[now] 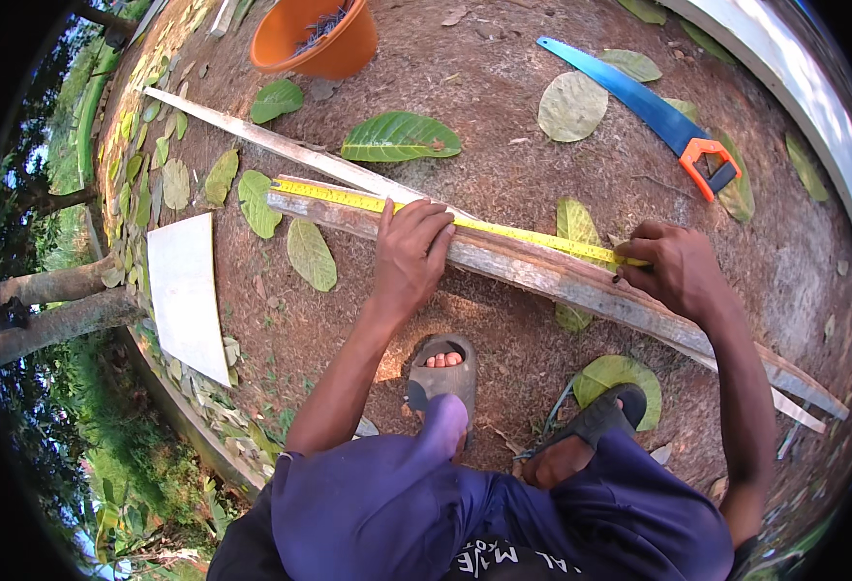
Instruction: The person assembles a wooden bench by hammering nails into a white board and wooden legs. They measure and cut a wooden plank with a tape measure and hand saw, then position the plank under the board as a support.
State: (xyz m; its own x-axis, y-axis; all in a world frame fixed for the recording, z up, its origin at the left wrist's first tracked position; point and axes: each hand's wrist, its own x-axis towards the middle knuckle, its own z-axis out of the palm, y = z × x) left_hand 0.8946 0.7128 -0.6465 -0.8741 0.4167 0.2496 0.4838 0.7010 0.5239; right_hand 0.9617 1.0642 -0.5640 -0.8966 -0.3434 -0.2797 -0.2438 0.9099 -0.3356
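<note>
A yellow tape measure lies stretched along the upper edge of a rough wooden plank, which runs across in front of me. My left hand is closed over the plank's edge and presses the tape against it, left of the middle. Farther right, my right hand pinches the tape near the plank, with a small dark thing by its fingertips that I cannot make out. The tape's case is not visible. Behind the plank, a thinner pale wooden strip slants away to the far left and passes partly under it.
A handsaw with a blue blade and orange handle lies at the far right. An orange bucket of small metal pieces stands at the back. A white board lies left. Large leaves are scattered about. My sandalled feet stand near the plank.
</note>
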